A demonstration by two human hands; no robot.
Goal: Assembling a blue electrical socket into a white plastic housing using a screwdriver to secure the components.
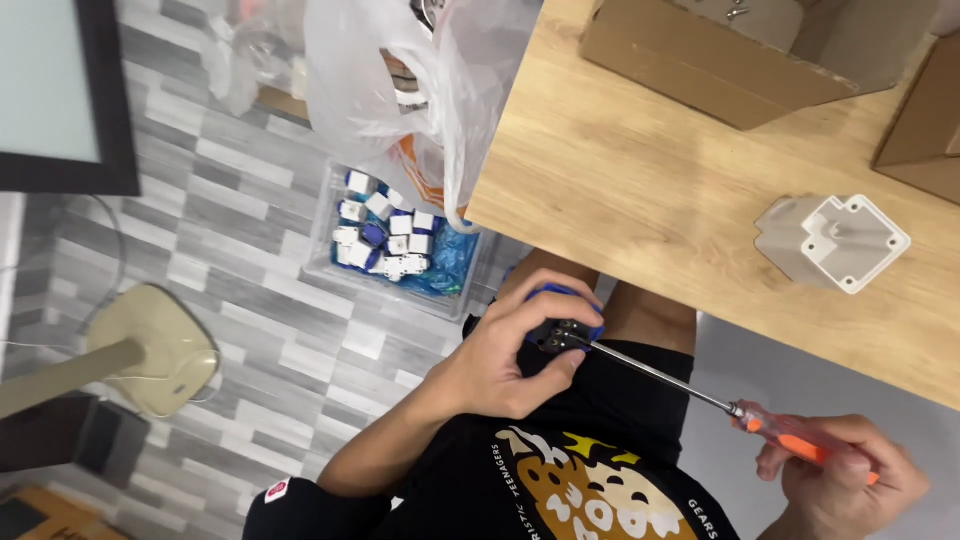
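The left hand (505, 365) is clamped round a small black and blue part (562, 330), held over the lap just off the desk (640, 190) edge, probably to steady it; the right hand (840, 480) is wrapped round the orange handle of a screwdriver (700, 395), its tip set into the part; a white plastic bracket (832, 242) lies on the desk, well apart; a clear bin of similar parts (395, 240) sits on the floor, within reach.

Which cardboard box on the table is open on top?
The big cardboard box at the table's far edge is open, with small screws inside. The other box, at the picture's right edge, shows only a closed side.
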